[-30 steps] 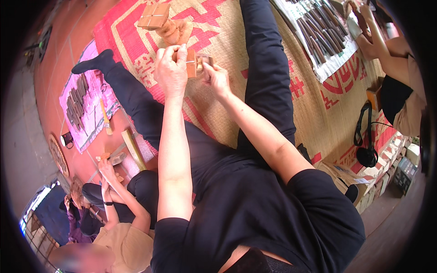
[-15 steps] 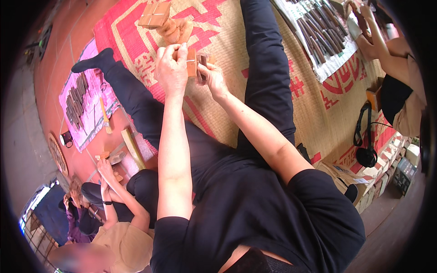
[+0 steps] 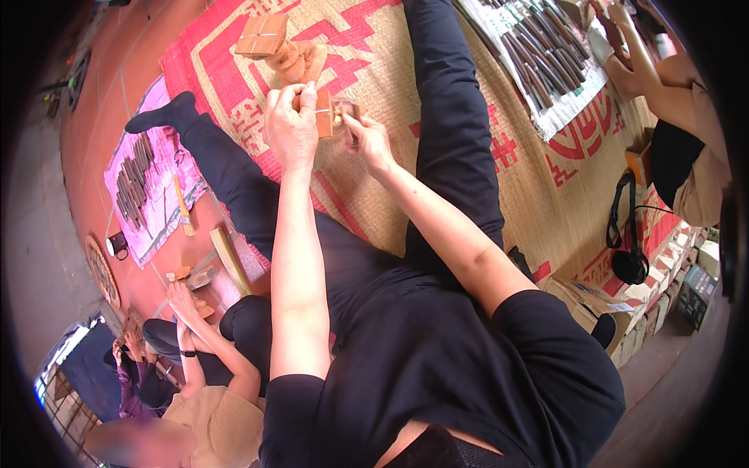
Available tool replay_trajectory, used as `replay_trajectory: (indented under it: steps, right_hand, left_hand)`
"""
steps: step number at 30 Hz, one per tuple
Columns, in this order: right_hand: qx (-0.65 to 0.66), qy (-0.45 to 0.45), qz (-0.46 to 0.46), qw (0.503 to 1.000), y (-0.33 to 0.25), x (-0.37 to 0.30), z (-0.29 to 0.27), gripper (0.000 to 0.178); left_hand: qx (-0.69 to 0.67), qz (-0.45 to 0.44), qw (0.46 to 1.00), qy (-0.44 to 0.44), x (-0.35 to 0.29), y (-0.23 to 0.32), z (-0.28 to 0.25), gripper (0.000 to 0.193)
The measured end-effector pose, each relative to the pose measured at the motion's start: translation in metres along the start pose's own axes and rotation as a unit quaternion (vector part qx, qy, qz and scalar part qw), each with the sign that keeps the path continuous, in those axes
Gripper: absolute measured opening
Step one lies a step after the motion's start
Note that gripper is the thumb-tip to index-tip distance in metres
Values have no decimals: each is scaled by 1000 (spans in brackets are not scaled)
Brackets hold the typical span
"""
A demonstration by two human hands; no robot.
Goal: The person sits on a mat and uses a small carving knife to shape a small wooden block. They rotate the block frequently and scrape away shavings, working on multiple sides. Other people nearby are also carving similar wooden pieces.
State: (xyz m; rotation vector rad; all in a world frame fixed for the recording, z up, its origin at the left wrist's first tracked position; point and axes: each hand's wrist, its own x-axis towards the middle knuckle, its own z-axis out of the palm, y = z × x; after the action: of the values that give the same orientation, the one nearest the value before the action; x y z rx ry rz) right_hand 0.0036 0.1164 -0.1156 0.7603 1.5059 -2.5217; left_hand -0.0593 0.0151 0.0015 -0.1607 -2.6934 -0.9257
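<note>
My left hand (image 3: 292, 129) is closed around a carved wooden piece (image 3: 324, 118) whose square, orange-brown base bears a pale line. My right hand (image 3: 370, 142) is closed on a small dark brown piece (image 3: 350, 131), smeared by motion, right beside the carving's far side. I cannot make out what kind of thing it is. Just beyond my left hand, a second carved wooden piece (image 3: 301, 61) rests on the mat, with a square base and a rounded, twisted body. Both my hands are above the mat, between my outstretched legs.
The woven mat (image 3: 374, 183) is red and straw-coloured. Rows of dark-handled tools lie on a white cloth (image 3: 555, 121) at upper right and a pink cloth (image 3: 148, 238) at left. A mallet (image 3: 182, 204) and wooden bar (image 3: 228, 261) lie leftward. Other people sit on both sides.
My right hand and the dark piece have shifted slightly down and right, away from the carving. The left hand keeps its grip, and the whole view has shifted a little.
</note>
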Motion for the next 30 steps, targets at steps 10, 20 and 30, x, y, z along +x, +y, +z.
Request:
replay_trajectory:
  steps: [10,20,30]
  right_hand:
    - [48,0,-23,999,2,-10,14,26]
    - [51,18,-62,997,-2,-5,13,26]
    - [94,50,-52,993,-10,-10,17,27]
  left_hand:
    - [-5,-4,1000,-4,0,0,3,24]
    - [2,-2,1000,-2,1,0,1,24]
    - [-3,-8,1000,-7,0,3,-2,24]
